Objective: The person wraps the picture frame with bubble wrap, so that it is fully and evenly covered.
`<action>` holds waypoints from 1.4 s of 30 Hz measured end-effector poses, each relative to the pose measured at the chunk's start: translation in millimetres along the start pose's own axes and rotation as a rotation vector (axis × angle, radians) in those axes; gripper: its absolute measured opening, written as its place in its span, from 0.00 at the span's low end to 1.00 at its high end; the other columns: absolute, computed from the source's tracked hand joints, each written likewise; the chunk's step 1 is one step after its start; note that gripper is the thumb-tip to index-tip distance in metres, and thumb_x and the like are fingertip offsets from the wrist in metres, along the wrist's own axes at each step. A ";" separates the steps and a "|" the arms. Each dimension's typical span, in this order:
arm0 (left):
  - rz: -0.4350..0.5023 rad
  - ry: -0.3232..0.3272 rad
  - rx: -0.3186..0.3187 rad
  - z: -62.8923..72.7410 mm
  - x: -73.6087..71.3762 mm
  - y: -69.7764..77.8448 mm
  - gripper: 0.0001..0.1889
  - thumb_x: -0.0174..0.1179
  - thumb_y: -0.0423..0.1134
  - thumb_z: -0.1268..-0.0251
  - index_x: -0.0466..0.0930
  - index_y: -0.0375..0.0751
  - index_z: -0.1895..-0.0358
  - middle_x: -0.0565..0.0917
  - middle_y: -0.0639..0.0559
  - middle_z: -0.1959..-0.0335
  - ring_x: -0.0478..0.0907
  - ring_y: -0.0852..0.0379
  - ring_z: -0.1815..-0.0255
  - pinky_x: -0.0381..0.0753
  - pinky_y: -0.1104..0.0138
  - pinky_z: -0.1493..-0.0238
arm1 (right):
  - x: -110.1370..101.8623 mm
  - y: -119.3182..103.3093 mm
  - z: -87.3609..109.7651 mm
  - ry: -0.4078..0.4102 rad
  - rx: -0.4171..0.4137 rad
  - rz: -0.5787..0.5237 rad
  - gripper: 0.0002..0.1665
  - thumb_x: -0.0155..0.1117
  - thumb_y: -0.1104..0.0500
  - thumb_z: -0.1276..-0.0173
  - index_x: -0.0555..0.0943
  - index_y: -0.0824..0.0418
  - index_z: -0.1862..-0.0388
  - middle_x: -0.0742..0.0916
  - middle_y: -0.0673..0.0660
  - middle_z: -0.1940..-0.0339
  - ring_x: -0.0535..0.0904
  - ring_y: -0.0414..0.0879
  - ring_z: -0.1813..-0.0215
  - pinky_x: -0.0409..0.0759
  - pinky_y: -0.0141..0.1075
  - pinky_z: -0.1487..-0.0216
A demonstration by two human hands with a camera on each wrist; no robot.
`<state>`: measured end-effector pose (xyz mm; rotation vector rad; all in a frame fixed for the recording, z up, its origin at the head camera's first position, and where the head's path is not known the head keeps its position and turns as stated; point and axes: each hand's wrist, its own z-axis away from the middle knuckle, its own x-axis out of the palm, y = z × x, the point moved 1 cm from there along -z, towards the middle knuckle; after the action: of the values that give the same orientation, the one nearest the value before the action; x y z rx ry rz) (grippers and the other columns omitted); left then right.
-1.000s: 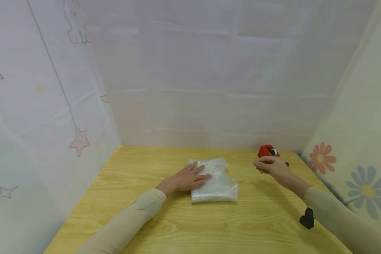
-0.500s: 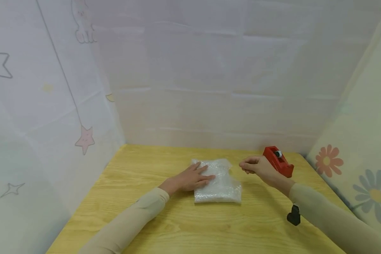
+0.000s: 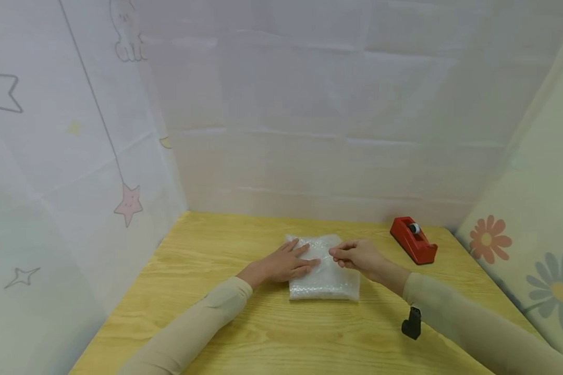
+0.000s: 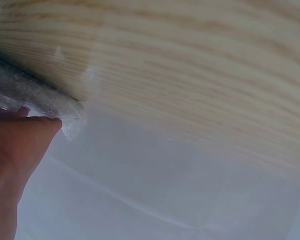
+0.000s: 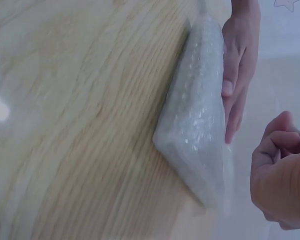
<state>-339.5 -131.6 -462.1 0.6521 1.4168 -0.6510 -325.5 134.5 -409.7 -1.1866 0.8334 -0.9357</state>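
Note:
A flat, folded packet of clear bubble wrap (image 3: 326, 284) lies on the wooden table; what it wraps is hidden. My left hand (image 3: 286, 264) rests on its left part with fingers spread. The left wrist view shows that hand's thumb (image 4: 45, 122) along the wrap's edge. Over the packet's right part is my right hand (image 3: 356, 258), thumb and index fingertip brought together. In the right wrist view this right hand (image 5: 282, 172) stands apart from the bubble wrap (image 5: 197, 115), its fingers curled. I cannot tell whether something thin and clear is between those fingertips.
A red tape dispenser (image 3: 415, 245) with a roll in it stands at the back right of the table (image 3: 225, 333). Pale printed cloth (image 3: 281, 114) hangs behind and at both sides. A small black device (image 3: 412, 324) hangs at my right sleeve.
My right hand has moved left from in front of the tape dispenser to above the bubble wrap, fingertips kept together. The dispenser now shows fully. My left hand has stayed on the packet.

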 end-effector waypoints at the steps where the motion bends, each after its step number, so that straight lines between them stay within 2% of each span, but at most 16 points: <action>1: 0.002 0.001 -0.004 -0.2 0.3 0.0 0.28 0.25 0.62 0.16 0.53 0.69 0.19 0.48 0.41 0.17 0.37 0.32 0.20 0.41 0.45 0.23 | 2.7 0.6 -0.5 0.008 0.012 -0.022 0.20 0.71 0.60 0.30 0.82 0.75 0.48 0.88 0.63 0.61 0.81 0.42 0.69 0.83 0.33 0.63; 8: 0.002 0.015 0.008 -0.7 0.2 2.1 0.27 0.29 0.60 0.15 0.55 0.68 0.19 0.50 0.40 0.18 0.39 0.31 0.20 0.44 0.43 0.24 | 12.2 13.0 -5.1 0.056 0.080 -0.093 0.09 0.67 0.67 0.28 0.84 0.74 0.54 0.88 0.64 0.63 0.79 0.41 0.72 0.76 0.29 0.72; 16: 0.029 0.026 0.000 -2.4 2.5 2.5 0.27 0.28 0.61 0.15 0.55 0.69 0.19 0.49 0.40 0.18 0.38 0.31 0.20 0.43 0.43 0.24 | 18.1 24.5 -7.3 0.095 0.126 -0.008 0.11 0.68 0.63 0.27 0.84 0.72 0.54 0.88 0.58 0.69 0.78 0.40 0.75 0.73 0.28 0.76; 20: 0.045 0.018 -0.020 -3.1 2.4 3.7 0.28 0.27 0.62 0.16 0.54 0.69 0.19 0.47 0.41 0.17 0.36 0.32 0.20 0.41 0.44 0.24 | 18.7 24.9 -7.7 0.118 0.132 0.019 0.11 0.70 0.62 0.29 0.83 0.71 0.57 0.87 0.57 0.72 0.77 0.40 0.76 0.72 0.29 0.77; 28: 0.082 0.027 -0.031 -2.1 -1.8 5.5 0.28 0.30 0.61 0.16 0.56 0.66 0.19 0.48 0.41 0.17 0.36 0.33 0.19 0.40 0.44 0.24 | 22.0 21.4 -6.8 0.157 0.138 0.101 0.08 0.73 0.66 0.36 0.83 0.71 0.69 0.85 0.56 0.79 0.75 0.39 0.82 0.69 0.29 0.81; 32: 0.086 0.024 -0.036 -1.5 -0.7 5.4 0.28 0.30 0.62 0.16 0.56 0.66 0.19 0.47 0.41 0.17 0.36 0.33 0.19 0.41 0.45 0.23 | 23.0 22.0 -9.5 0.169 0.163 0.160 0.11 0.74 0.64 0.36 0.85 0.69 0.75 0.84 0.55 0.82 0.73 0.38 0.83 0.67 0.28 0.82; 42: 0.051 0.019 -0.032 -0.3 -1.6 4.4 0.28 0.29 0.61 0.16 0.55 0.66 0.18 0.48 0.41 0.17 0.37 0.33 0.19 0.41 0.43 0.24 | 26.2 20.4 -16.6 0.175 0.201 0.257 0.10 0.74 0.64 0.38 0.86 0.67 0.78 0.82 0.53 0.85 0.70 0.38 0.85 0.64 0.29 0.84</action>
<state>-336.5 -128.4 -460.5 0.6690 1.4208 -0.5821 -327.2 106.5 -434.0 -0.8106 0.9817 -0.8955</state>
